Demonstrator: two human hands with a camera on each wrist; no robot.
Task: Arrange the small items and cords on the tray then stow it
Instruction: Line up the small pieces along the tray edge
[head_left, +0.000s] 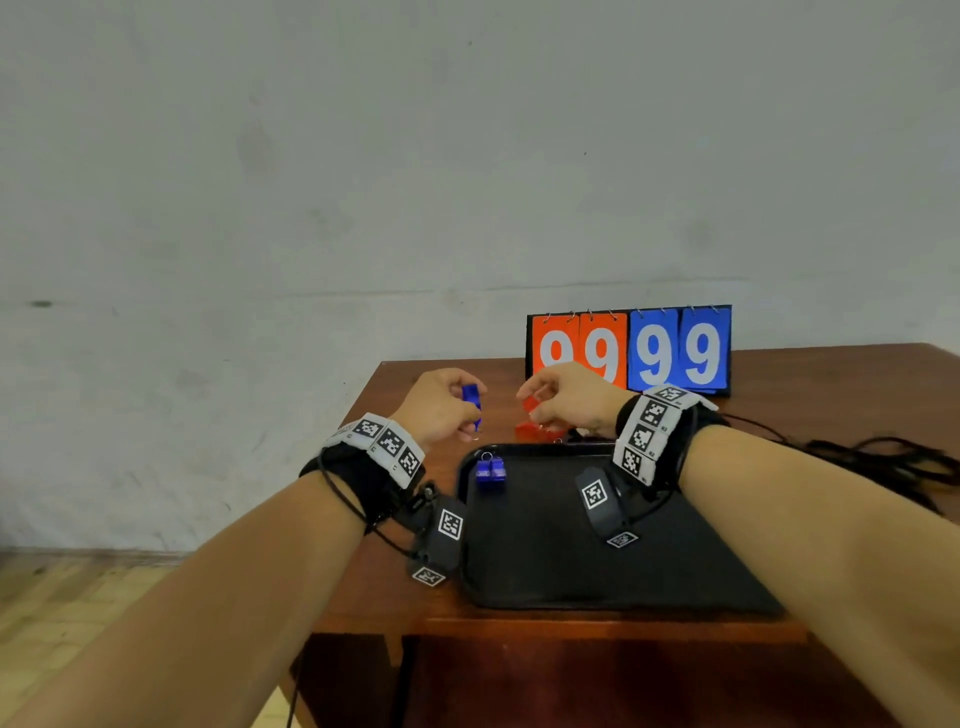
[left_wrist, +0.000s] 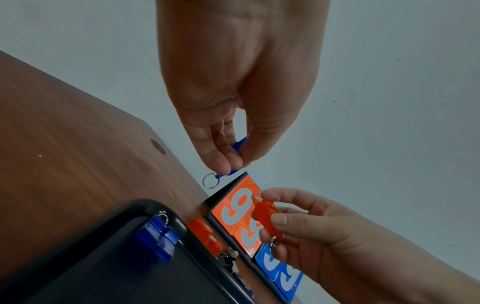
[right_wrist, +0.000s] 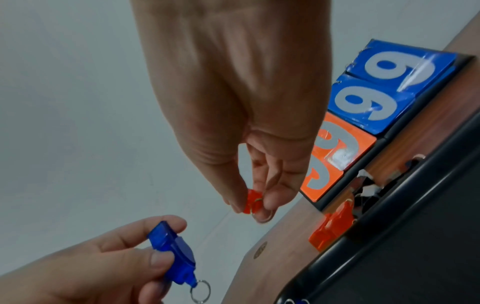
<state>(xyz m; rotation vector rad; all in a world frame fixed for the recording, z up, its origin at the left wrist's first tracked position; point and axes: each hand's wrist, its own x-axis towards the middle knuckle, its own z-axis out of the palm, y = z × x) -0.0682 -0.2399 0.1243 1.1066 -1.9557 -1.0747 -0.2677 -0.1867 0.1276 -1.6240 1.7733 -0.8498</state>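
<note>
Hands: left hand (head_left: 439, 402) pinching blue whistle (right_wrist: 172, 254), right hand (head_left: 571, 397) pinching red whistle (left_wrist: 266, 216).
Risk: loose fingertip pinch, could drop off desk (head_left: 831, 384) edge, missing tray (head_left: 571, 597).

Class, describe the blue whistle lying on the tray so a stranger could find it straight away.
Start at the black tray on the wooden table, in front of the flip scoreboard. Look in the tray's far left corner: the blue whistle lies there with its metal ring toward the rim. It alone is on the tray; the other blue whistle is held in the left hand.
</note>
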